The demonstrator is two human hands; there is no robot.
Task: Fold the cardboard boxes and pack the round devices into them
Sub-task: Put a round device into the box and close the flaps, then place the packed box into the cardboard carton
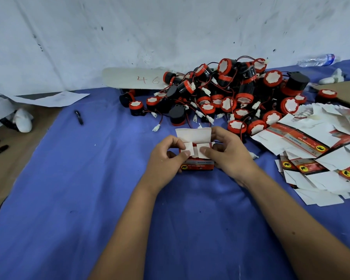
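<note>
Blue cloth (89,188) is spread over the work surface, and a scuffed white wall (129,33) is seen behind it. Brown cardboard is exposed at the cloth's left edge.

A small red and white box (197,158) is held upright near the middle of the cloth, between both hands. Its long top lid (193,135) is raised and tilted back, white inside. Two small white side flaps (194,150) are folded inward over the opening. The left hand (166,156) is curled round the box's left side, with its thumb pressed on the left flap. The right hand (228,152) is curled round the right side, its thumb pressed on the right flap and its index finger laid against the lid's right edge. Whether a device is already inside cannot be told.

A pile of round devices (226,93), black with red rims, white faces and red-black leads ending in white plugs, is heaped just beyond the box, against the wall. Flat unfolded box blanks (321,158) are scattered to the right, some printed side up, most white side up.

A white board marked "46" (133,78) is leaned at the wall, partly under the pile. A black pen (79,117) is noted on the cloth to the left, a sheet of paper (51,99) beyond it, and a plastic water bottle (317,60) lying at far right.
</note>
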